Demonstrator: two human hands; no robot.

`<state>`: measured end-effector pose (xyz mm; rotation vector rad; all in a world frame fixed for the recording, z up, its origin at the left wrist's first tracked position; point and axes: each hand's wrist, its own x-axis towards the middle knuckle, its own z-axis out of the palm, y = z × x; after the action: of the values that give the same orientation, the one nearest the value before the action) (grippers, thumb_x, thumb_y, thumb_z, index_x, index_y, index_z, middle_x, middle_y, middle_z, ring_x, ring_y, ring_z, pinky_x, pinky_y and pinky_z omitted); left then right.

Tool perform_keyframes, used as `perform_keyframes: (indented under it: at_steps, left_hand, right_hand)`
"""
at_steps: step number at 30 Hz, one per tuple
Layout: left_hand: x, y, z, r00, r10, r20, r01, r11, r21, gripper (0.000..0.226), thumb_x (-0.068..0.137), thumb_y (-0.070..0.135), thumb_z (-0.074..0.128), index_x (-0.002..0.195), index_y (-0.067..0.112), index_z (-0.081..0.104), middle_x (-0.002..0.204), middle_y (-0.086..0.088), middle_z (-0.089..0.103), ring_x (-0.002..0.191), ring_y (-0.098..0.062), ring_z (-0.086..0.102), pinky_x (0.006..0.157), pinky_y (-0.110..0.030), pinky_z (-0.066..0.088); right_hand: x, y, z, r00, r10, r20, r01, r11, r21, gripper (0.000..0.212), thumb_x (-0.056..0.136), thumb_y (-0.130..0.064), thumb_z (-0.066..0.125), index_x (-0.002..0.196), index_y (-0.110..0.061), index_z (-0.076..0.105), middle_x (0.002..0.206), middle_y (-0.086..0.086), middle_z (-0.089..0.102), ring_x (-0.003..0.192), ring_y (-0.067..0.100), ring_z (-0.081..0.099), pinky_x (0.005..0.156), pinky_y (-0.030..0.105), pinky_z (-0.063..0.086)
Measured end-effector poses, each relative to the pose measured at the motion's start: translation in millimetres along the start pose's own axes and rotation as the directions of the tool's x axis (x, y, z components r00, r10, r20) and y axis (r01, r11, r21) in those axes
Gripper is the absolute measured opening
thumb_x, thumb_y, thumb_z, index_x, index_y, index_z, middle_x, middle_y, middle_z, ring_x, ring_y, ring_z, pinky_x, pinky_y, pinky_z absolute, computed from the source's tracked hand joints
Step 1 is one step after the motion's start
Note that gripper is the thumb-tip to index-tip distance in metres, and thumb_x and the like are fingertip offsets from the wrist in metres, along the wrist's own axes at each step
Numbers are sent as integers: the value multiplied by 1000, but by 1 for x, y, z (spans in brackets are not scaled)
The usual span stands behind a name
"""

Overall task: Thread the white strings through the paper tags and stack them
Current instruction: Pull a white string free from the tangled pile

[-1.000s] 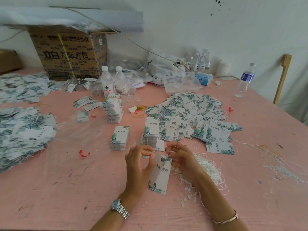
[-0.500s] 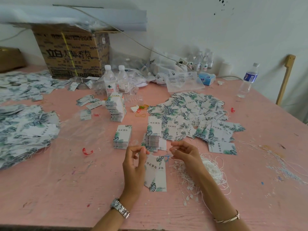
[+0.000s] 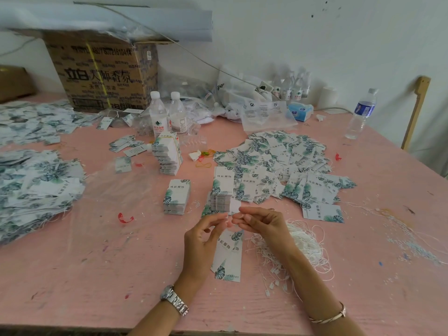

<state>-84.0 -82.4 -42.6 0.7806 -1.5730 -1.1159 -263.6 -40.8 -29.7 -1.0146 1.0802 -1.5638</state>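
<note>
Two leaf-printed paper tags (image 3: 228, 257) lie or hang just below my hands; which, I cannot tell. My left hand (image 3: 202, 242) and my right hand (image 3: 263, 224) meet fingertip to fingertip above them, each pinching what looks like an end of a thin white string. A tangle of white strings (image 3: 304, 247) lies on the pink table (image 3: 72, 275) right of my right wrist. Beyond my hands stand two neat tag stacks (image 3: 177, 198) (image 3: 221, 190), with a taller stack (image 3: 167, 156) farther back. A loose spread of tags (image 3: 278, 161) covers the table behind them.
More tag heaps (image 3: 36, 185) fill the left side. At the back stand a cardboard box (image 3: 101, 73), water bottles (image 3: 157, 117), plastic bags (image 3: 264, 112) and a blue tissue pack (image 3: 300, 111). Another bottle (image 3: 361, 115) and a wooden post (image 3: 414, 112) are far right.
My left hand let go of the tags it held up, and they dropped lower. The hands drew apart, then came together again until the fingertips met.
</note>
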Motion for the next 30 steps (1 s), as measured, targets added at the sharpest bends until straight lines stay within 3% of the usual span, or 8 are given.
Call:
perform_keyframes:
  at_steps: [3,8,12,19,30]
  left_hand:
    - [1,-2,1,1000,0,12,-1,1000,29,17,85,32,68,98,22,75,91,14,76,91,-6,69,81,-20,44]
    - [1,-4,1,1000,-13,13,12,996,90,22,83,39,69,95,22,75,90,11,73,88,-8,65,78,-15,39]
    - [2,-6,0,999,-41,34,36,992,118,14,86,30,74,98,23,76,92,11,74,91,-9,66,79,-10,37]
    - [2,-9,0,997,-33,64,24,990,141,13,86,28,78,99,24,77,94,12,74,93,-8,65,77,-4,38]
    - [2,-12,0,997,-66,50,58,988,141,11,85,27,79,95,24,77,88,11,74,89,-11,66,73,-12,41]
  right_hand:
    - [-1,-1,1,1000,6,-5,-7,999,-37,27,89,-3,66,114,4,66,103,24,73,94,34,74,74,28,61]
    - [-3,-3,4,999,-37,-25,34,992,-123,16,81,-9,73,94,1,74,84,20,74,67,19,70,52,22,50]
    - [-3,-3,6,998,-66,-10,64,988,-139,19,81,-11,74,91,5,73,70,15,68,60,16,59,52,22,46]
    - [-5,-2,10,998,-53,42,60,981,-184,11,82,-10,73,89,-2,74,69,14,67,56,11,58,53,20,45]
    - [-5,-1,8,998,-46,49,57,963,-264,13,86,-8,74,94,3,73,74,18,70,60,12,61,57,21,46]
